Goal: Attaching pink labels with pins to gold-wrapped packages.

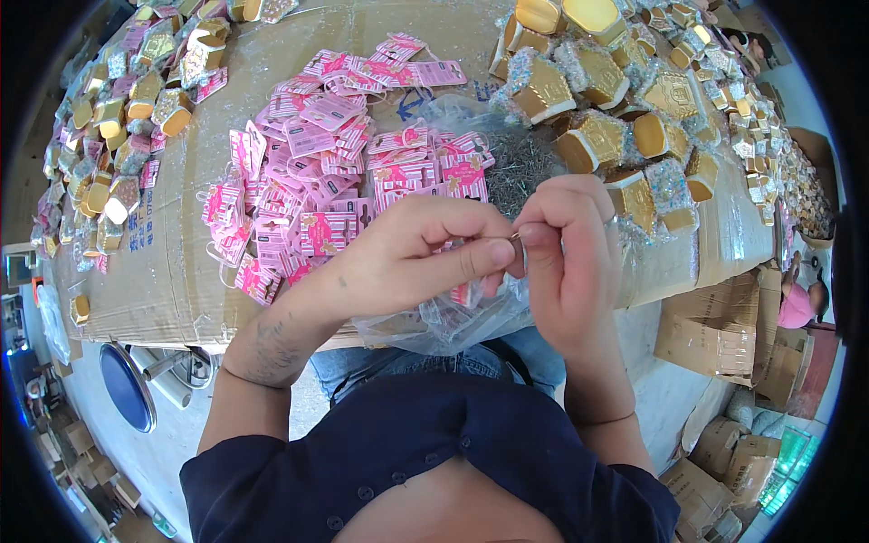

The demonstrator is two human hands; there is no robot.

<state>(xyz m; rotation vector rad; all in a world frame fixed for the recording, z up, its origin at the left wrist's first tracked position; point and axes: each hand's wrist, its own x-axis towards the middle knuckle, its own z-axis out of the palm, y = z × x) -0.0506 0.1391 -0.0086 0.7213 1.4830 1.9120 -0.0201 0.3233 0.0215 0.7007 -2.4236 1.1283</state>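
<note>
My left hand [434, 249] and my right hand [575, 258] meet above the table's near edge, both closed in a pinch. Between the fingertips shows a tiny metal piece [514, 237], too small to make out fully. Below my left fingers peeks a pink striped tag [462, 294]; whether the hand holds it is unclear. Just behind the hands, a clear plastic bag [444, 321] bears a heap of thin dark metal pins [520, 167] and several pink tags [462, 172]. A larger pile of pink tags with white loops [317, 149] lies by my left hand.
Gold house-shaped ornaments with glittery edges [593, 72] crowd the right side. More gold ornaments [145, 95] lie at left among pink tags. Cardboard [181, 281] covers the table. A blue round stool [127, 387] stands at lower left, cardboard boxes [715, 330] at right.
</note>
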